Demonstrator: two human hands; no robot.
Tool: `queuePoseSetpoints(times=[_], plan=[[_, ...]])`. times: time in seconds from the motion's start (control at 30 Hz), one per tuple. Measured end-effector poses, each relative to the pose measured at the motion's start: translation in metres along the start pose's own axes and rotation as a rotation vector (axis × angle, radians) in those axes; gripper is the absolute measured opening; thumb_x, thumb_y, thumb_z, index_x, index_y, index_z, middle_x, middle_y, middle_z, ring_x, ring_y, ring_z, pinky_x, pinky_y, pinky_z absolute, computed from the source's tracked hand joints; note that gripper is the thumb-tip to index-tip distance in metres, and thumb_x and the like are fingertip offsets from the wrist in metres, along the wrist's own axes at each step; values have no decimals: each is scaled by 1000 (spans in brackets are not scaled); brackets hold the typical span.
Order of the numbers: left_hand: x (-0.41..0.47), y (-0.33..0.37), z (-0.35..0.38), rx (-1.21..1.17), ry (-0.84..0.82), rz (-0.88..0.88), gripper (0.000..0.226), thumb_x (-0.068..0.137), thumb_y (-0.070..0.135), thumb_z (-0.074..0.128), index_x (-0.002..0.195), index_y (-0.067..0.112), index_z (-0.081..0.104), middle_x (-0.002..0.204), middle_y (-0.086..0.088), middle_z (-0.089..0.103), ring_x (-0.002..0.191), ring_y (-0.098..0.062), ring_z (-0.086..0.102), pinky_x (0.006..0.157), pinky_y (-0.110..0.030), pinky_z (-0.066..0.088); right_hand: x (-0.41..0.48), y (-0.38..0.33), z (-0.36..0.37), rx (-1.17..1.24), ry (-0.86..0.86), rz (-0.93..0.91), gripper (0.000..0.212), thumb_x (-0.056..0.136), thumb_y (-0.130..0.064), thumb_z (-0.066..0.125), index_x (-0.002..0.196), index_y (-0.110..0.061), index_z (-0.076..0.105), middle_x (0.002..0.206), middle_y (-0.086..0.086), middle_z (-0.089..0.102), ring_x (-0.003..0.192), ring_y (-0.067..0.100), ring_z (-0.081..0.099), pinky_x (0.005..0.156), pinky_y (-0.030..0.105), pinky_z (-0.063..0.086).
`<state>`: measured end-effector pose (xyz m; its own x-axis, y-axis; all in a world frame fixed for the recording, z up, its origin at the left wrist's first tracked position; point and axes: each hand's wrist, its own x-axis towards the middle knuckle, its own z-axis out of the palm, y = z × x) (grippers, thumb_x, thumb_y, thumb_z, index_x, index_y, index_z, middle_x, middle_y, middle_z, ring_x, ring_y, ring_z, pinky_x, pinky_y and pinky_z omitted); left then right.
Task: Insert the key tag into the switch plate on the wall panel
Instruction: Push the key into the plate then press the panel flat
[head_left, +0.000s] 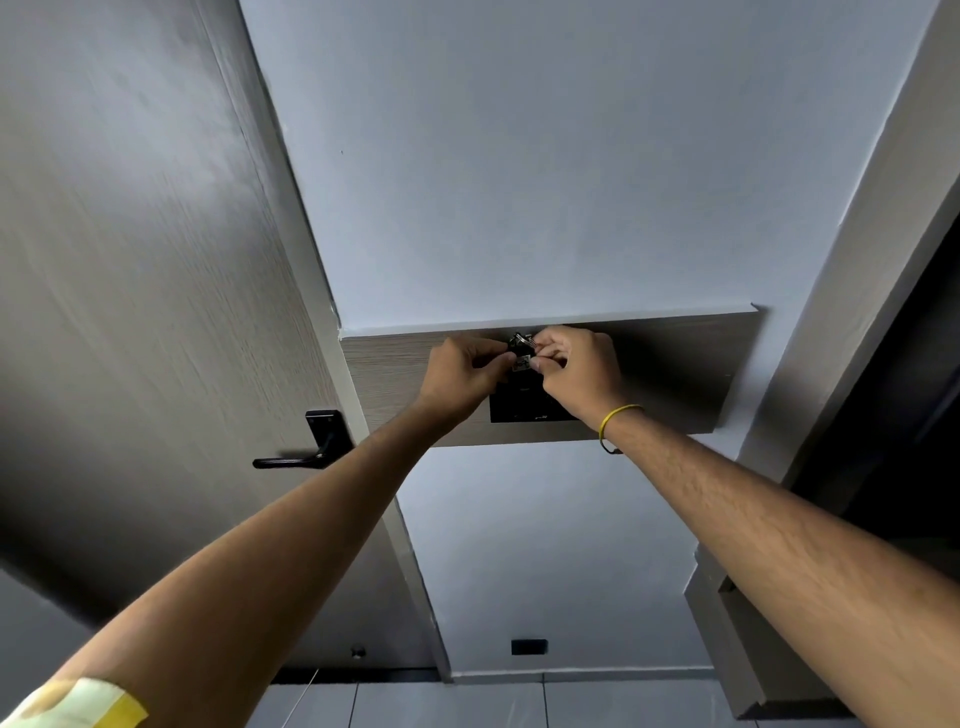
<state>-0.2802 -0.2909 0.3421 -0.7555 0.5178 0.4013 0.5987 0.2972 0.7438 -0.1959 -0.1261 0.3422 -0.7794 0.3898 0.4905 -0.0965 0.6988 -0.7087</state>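
A wood-grain wall panel (395, 382) runs across the pale wall. On it sits a black switch plate (522, 405), partly hidden by my hands. A small dark key tag (521, 362) with a metal key ring on top is pinched between both hands just above the plate. My left hand (460, 376) grips the tag from the left. My right hand (576, 371), with a yellow band on its wrist, grips it from the right. Whether the tag's lower end sits in the plate is hidden.
A grey door with a black lever handle (306, 452) stands to the left of the panel. A small black outlet (529, 647) sits low on the wall. A dark opening with a grey frame (883, 415) is on the right.
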Motion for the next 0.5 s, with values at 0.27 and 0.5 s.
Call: queuePoseSetpoints(times=[0.27,0.5], plan=[[3,-1,-1,152,-38,-1,25,94,22,70,74,7,76,65,-6,73,54,-9,57,61,-40,54,-13,0,18,-52,91,41,4,72,-12,71,70,-15,71,67,-5,73,67,11,69,65,33,61],[8,3,0,205,-26,1,19,92,19,73,77,11,80,62,-4,74,54,-11,66,58,-31,53,-14,11,18,90,134,42,6,83,-18,76,82,-12,77,71,-5,72,64,4,66,65,18,49]])
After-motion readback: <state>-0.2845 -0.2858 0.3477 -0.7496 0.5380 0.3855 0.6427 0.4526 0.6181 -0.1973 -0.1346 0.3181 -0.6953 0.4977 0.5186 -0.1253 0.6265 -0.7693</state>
